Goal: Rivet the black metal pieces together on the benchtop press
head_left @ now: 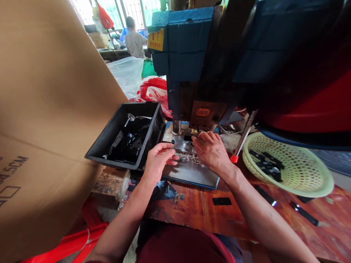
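My left hand [160, 159] is over the left part of the press's metal base plate [181, 174], thumb and forefinger brought together. Anything between them is too small to make out. A pile of small shiny metal pieces [191, 159] lies on the plate between my hands. My right hand [211, 150] is at the lower tooling of the blue press [181, 44], just under its head, with fingers closed in a pinch. What those fingers hold is hidden. A dark slot or part [188, 138] shows on the tooling beside its fingertips.
A black bin [90, 155] of dark parts stands left, beside a large cardboard box [49, 109]. At right are a pale green basket [304, 164], a red-tipped lever [245, 135] and loose black pieces [222, 201]. A person [135, 42] is in the background.
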### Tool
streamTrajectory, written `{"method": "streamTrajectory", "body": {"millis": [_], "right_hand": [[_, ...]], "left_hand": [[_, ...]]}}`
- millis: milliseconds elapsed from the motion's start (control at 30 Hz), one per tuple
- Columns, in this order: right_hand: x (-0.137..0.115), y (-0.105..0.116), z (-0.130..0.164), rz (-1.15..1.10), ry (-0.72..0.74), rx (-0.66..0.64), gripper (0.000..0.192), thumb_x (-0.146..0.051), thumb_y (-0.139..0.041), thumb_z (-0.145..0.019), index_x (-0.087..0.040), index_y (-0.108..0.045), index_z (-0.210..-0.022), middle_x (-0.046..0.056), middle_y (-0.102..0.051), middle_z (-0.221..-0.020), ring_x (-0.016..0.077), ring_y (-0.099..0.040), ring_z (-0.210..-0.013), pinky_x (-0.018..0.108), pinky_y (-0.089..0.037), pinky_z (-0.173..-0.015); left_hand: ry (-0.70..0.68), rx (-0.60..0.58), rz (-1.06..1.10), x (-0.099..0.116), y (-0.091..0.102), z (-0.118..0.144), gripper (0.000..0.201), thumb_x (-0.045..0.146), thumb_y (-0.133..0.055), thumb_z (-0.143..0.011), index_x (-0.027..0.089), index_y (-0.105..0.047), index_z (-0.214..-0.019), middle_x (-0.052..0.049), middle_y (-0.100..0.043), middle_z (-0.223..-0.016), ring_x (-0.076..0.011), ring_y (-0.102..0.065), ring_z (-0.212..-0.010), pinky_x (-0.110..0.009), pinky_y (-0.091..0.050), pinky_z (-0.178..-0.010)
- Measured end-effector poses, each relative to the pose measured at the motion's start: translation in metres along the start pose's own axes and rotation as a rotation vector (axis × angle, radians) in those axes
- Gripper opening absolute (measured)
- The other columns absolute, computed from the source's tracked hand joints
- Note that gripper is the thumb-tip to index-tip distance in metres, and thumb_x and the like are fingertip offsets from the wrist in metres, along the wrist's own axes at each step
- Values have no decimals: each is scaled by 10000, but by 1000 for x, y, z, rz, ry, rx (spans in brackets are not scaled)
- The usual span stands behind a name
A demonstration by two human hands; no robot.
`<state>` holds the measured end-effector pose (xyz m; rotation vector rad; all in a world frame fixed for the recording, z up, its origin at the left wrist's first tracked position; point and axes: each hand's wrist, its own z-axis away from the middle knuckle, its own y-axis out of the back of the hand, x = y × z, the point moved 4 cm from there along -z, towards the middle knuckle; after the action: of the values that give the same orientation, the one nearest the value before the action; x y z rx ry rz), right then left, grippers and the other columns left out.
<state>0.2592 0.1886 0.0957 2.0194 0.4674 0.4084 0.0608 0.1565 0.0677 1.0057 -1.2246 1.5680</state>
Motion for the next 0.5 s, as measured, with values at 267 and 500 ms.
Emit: {"method": "streamTrajectory", "body": {"millis": [267,500], "right_hand": [[-4,3,0,47,17,-13,222,-216,-521,-1036,-208,-743,-1027,81,-657,-957,245,-471,-889,380,-297,-791],[0,2,-1,6,21,-18,221,-221,-528,-1028,-203,-748,-1023,91,-665,-947,238,-497,-872,378,-321,-786]], "left_hand": [[-5,0,-27,0,1,-1,405,335,-897,-703,117,-732,-1002,-36,-737,-760,-183,-756,-655,-236,-607,-534],[6,2,-30,-2,-1,0,414,338,-904,-687,119,-736,-996,-37,-743,-746,-179,-749,-640,-232,-598,-525]]}}
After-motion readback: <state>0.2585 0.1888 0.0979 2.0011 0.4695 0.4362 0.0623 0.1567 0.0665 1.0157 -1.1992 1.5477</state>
